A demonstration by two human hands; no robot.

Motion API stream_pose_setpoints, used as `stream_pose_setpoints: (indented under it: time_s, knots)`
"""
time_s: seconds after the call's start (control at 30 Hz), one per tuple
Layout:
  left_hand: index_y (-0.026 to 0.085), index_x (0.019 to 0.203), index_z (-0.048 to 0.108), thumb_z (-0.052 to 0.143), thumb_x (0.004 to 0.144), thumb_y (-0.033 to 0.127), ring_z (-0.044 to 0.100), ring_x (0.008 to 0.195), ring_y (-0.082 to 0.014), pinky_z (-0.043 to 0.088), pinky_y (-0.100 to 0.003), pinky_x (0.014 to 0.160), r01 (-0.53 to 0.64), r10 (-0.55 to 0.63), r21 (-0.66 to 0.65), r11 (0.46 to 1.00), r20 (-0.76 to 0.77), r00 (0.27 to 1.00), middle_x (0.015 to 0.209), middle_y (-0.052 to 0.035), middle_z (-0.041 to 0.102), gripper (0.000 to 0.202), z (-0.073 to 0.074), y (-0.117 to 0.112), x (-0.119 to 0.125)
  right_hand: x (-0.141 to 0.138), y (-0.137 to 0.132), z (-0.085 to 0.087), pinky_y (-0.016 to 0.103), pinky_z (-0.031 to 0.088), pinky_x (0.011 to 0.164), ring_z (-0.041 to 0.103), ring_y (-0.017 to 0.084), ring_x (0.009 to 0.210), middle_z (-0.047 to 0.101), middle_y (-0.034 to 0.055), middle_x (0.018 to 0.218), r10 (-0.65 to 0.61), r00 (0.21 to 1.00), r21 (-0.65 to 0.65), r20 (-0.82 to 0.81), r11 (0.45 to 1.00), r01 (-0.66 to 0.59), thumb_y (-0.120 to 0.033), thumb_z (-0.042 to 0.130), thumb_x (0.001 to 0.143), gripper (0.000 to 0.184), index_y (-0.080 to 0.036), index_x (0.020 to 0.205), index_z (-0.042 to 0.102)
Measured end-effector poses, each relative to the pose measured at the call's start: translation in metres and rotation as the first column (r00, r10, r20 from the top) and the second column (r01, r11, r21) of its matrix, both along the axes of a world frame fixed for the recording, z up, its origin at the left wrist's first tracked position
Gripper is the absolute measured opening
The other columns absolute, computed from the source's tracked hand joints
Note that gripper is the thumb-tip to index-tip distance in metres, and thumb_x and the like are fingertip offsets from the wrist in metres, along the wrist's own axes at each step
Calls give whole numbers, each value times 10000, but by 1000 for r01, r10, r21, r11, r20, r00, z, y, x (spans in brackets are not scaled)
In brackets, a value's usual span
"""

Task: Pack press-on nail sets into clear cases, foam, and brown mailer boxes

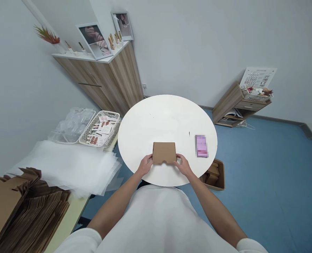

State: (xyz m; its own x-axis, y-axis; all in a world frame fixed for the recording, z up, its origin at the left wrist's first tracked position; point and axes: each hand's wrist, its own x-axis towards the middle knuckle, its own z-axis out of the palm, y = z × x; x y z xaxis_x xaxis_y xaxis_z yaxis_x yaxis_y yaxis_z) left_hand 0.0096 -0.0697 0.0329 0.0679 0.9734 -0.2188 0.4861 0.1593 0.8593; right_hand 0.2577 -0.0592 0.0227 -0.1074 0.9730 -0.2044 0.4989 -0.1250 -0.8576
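Note:
A small brown cardboard box (164, 152), its lid down, sits at the near side of the round white table (163, 119). My left hand (145, 164) grips its left side near the front corner. On the opposite side, my right hand (182, 164) holds the right edge, thumb toward the front. A half-round notch shows in the middle of the box's front edge. Whether anything lies inside the box is hidden. To the right of the box, apart from my right hand, lies a blurred pink and purple rectangular item (201, 146).
On the left side table are flat cardboard blanks (32, 218), translucent sheets (74, 165), a white basket of printed cards (100, 130) and clear plastic packs (74, 121). An open carton with boxes (214, 175) stands on the floor, right. A wooden cabinet (105, 77) stands behind.

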Motion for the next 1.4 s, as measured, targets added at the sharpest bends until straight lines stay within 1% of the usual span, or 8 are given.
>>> stream_pose_setpoints:
  time_s: [0.27, 0.37, 0.47, 0.63, 0.83, 1.0, 1.23, 1.4]
  knots:
    - [204, 1190, 465, 420, 800, 420, 526, 838, -171, 421, -275, 714, 52, -32, 86, 995, -220, 975, 909, -55, 529, 448, 19, 22, 9, 6, 25, 35, 324, 393, 816, 529, 186, 924, 574, 69, 985, -41, 999, 43, 25, 998, 40, -484, 347, 811, 446, -201, 1094, 544]
    - [172, 1113, 513, 360, 838, 348, 522, 775, -164, 407, -273, 693, 58, -26, 94, 994, -303, 953, 833, -55, 528, 361, 21, 33, 13, 2, 35, 49, 285, 390, 695, 533, 179, 780, 581, 50, 798, -57, 988, 40, 142, 998, 52, -515, 267, 829, 471, -196, 846, 614]
    - [158, 975, 573, 356, 839, 295, 514, 738, -166, 394, -275, 678, 69, -29, 89, 994, -393, 919, 796, -57, 519, 290, 23, 42, 15, -2, 42, 57, 255, 333, 562, 487, 155, 604, 507, 25, 589, -64, 968, 16, 242, 998, 62, -543, 245, 824, 520, -196, 558, 525]
    - [149, 1044, 538, 378, 825, 244, 511, 721, -168, 385, -262, 644, 39, 3, 80, 996, -472, 882, 783, -56, 495, 287, 27, 48, 16, -6, 51, 61, 243, 278, 495, 432, 136, 499, 418, -2, 475, -47, 970, -88, 239, 994, 70, -574, 265, 800, 510, -211, 475, 417]
    - [143, 1209, 447, 402, 806, 224, 508, 755, -163, 402, -274, 717, 26, 31, 147, 989, -368, 929, 788, -48, 529, 413, 28, 47, 15, -5, 55, 62, 245, 314, 514, 487, 150, 548, 505, 18, 533, -60, 985, -155, 160, 984, 85, -624, 300, 747, 506, -203, 498, 430]
    - [164, 1232, 441, 411, 808, 425, 531, 756, -151, 421, -273, 725, 22, 1, 94, 995, -235, 972, 810, -31, 572, 499, 35, 43, 10, -3, 52, 64, 244, 344, 549, 512, 145, 587, 561, 26, 637, -54, 996, -199, 69, 978, 67, -636, 336, 714, 499, -188, 540, 469]
    - [194, 1155, 531, 324, 833, 486, 523, 1005, -184, 395, -288, 846, -75, 80, 41, 996, -134, 988, 1116, -56, 586, 482, 42, 42, 8, 1, 50, 64, 241, 348, 570, 503, 149, 645, 557, 22, 651, 19, 997, -175, 70, 985, -7, -610, 347, 725, 485, -180, 583, 519]
    - [193, 1167, 520, 396, 808, 438, 576, 831, -156, 439, -269, 738, -75, 71, -43, 996, -83, 994, 976, -48, 627, 452, 36, 42, 4, 5, 50, 65, 248, 386, 644, 509, 136, 685, 584, 33, 768, 60, 992, -212, -112, 974, -83, -568, 402, 729, 456, -168, 749, 621]
